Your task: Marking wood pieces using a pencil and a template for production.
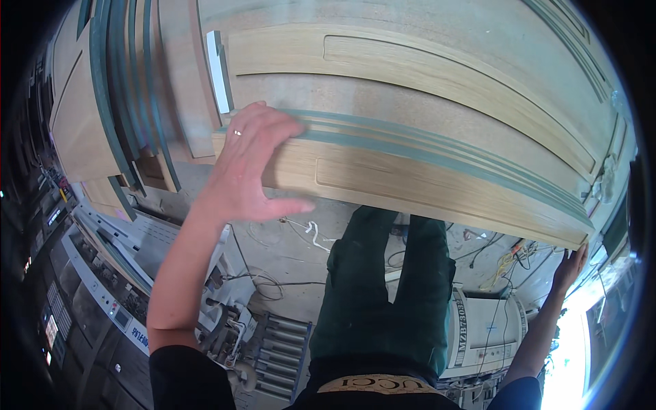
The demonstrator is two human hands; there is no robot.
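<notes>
1. A long, narrow, light wood-grain board with a shallow grooved outline [424, 183] spans the middle of the view, its face toward the person and its right end lower than its left.
2. Behind its upper edge, several long, thin, grey-green edge strips [437, 152] run nearly parallel, close together.
3. The left hand [246, 167] is at the board's left end, spread, with the fingers reaching over the upper edge and the thumb held well away from them across the face; blur at the fingertips makes firm contact impossible to confirm.
4. The right hand [571, 268] is at the board's lower right corner, fingers upward; it is small here and partly hidden, so I cannot tell whether it grips.
5. Farther back, a second long wood-grain panel with a dark-lined groove [410, 58] lies on the broad tan desk [294, 89].
6. A short, white, block-like strip [219, 72] is by that panel's left end.
7. To the left stand large wood-grain panels with grey-green edges [78, 123].
8. Below, between the forearms, are the person's dark green trousers [383, 294], with a metal roller conveyor [281, 352] to their left.
</notes>
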